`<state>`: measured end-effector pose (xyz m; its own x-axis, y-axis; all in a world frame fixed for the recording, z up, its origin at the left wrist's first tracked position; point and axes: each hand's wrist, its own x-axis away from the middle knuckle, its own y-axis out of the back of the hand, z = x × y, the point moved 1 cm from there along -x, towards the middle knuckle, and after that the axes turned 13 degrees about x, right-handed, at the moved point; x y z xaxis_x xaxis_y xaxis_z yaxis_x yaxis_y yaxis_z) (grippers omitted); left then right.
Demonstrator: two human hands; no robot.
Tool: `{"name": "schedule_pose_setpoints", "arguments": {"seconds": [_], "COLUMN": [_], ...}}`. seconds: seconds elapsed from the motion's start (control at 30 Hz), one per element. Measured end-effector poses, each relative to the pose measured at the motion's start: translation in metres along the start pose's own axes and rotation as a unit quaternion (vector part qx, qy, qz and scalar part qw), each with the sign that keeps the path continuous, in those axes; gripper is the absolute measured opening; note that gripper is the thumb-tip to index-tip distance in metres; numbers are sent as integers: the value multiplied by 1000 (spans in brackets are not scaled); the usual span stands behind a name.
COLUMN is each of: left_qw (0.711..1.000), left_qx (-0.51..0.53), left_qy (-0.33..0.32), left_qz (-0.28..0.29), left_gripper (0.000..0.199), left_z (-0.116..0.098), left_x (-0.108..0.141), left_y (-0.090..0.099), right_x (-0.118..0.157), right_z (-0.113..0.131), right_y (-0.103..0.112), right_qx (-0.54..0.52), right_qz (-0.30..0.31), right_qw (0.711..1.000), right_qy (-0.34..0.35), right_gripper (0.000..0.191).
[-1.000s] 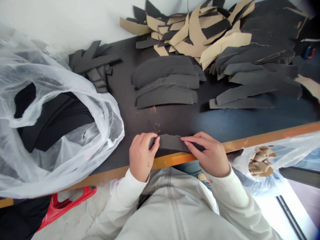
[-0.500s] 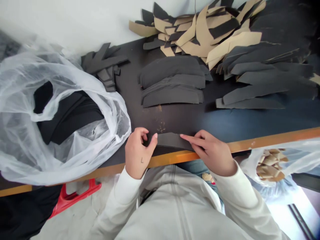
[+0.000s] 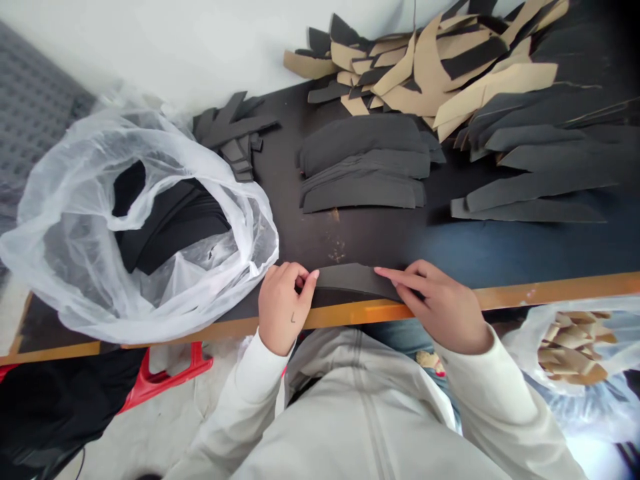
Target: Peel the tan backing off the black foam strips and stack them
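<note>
A dark grey curved strip (image 3: 353, 277) lies near the table's front edge, between my hands. My left hand (image 3: 286, 303) is closed at its left end, thumb and fingers pinching the strip's tip. At the right end, my right hand (image 3: 443, 303) has its index finger stretched along the upper edge and its other fingers under and beside it, gripping that end. Beyond them, stacks of similar dark strips (image 3: 365, 163) lie in the middle of the table.
An open plastic bag (image 3: 55, 293) with black pieces stands on the left, small dark offcuts (image 3: 235, 130) behind it. Brown and black scraps (image 3: 425, 60) are heaped at the back, dark strips (image 3: 540, 190) to the right. A bag of brown scraps (image 3: 573, 347) hangs below the right edge.
The view has shifted, so the table's contents appear further right. My left fingers have closed in toward the thumb at the strip's left end. My right hand keeps its pose.
</note>
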<state>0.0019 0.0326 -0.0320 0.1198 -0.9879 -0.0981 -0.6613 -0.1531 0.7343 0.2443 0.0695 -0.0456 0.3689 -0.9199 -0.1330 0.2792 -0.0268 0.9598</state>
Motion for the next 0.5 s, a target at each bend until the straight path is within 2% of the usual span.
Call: {"name": "schedule_pose_setpoints", "arguments": {"seconds": [0.3, 0.4, 0.5], "left_qw": [992, 987, 993], "left_qx": [-113, -147, -94], "left_qy": [-50, -51, -75], "left_qz": [40, 37, 15], "left_gripper": [26, 33, 23], "left_z": [4, 10, 9], "left_x": [-2, -6, -11], "left_y": [1, 11, 25], "right_x": [0, 0, 0], "right_z": [1, 1, 1], "right_y": [0, 0, 0], "right_qx": [9, 10, 8], "right_qz": [-2, -4, -8], "right_qw": [1000, 1000, 1000], "right_qy": [-3, -1, 4], "right_gripper": [34, 34, 34]}}
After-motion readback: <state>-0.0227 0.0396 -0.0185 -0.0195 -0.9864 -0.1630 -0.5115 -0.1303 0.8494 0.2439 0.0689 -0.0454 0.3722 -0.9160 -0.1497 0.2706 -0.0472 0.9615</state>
